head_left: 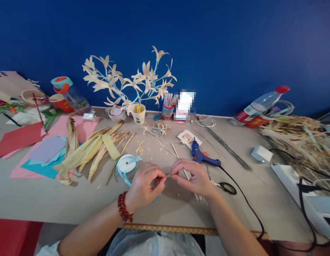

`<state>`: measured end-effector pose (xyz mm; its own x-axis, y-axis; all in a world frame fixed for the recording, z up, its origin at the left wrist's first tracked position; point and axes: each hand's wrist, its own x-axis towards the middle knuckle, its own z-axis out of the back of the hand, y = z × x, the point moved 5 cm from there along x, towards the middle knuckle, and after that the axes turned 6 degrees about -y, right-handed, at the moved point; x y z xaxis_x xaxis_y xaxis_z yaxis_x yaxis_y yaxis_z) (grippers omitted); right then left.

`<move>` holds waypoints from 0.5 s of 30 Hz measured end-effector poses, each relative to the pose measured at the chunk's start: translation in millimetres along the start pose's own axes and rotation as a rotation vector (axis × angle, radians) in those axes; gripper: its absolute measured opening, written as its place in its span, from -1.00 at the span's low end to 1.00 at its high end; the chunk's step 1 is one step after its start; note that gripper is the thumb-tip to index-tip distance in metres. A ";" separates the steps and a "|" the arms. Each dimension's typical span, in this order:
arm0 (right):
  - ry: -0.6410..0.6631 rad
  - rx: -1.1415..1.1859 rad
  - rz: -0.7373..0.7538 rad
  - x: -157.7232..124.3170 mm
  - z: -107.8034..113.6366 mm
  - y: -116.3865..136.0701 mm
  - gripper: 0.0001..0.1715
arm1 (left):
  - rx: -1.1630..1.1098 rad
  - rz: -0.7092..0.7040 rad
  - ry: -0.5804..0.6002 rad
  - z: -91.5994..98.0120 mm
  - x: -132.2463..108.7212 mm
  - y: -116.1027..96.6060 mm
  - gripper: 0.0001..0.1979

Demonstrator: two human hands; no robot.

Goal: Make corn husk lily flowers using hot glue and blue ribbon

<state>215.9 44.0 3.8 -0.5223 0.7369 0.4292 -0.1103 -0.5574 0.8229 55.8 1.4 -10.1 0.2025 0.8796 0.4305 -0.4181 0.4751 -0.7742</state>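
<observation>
My left hand [147, 185], with a red bead bracelet on its wrist, is closed in a pinch near the table's front edge. Facing it, my right hand [193, 176] is pinched too. Between their fingertips is a small thin greenish strip [168, 175], held from both sides; its full shape is hidden by the fingers. A white spool with light blue ribbon [126, 164] lies just beyond my left hand. Beyond my right hand rests a blue glue gun [203, 155], and black-handled scissors [228, 188] lie to its right. Pale narrow strips [184, 170] run partly under my right hand.
Dried husks [98, 153] and colored paper [46, 149] lie left. A paper cup [138, 114] holds pale flowers at the back. Wires [228, 147], a bottle [258, 105], a power strip [300, 195] and a husk pile [300, 137] are right. A black cord [242, 195] crosses the table.
</observation>
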 end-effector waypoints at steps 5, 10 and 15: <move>-0.005 0.002 0.003 -0.3 0.2 0.0 -0.95 | 0.007 0.003 0.002 0.5 0.9 -0.2 -0.90; -0.010 0.006 0.004 0.1 -0.2 -0.4 -0.94 | 0.003 0.005 -0.004 1.1 0.7 0.1 -0.90; -0.011 0.007 0.006 -0.6 -0.2 -0.9 -0.93 | -0.006 0.004 -0.002 1.3 -0.6 -0.4 -0.90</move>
<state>216.2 44.0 2.7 -0.5140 0.7373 0.4384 -0.1007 -0.5594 0.8228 54.7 0.7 -9.4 0.1987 0.8815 0.4283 -0.4138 0.4717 -0.7786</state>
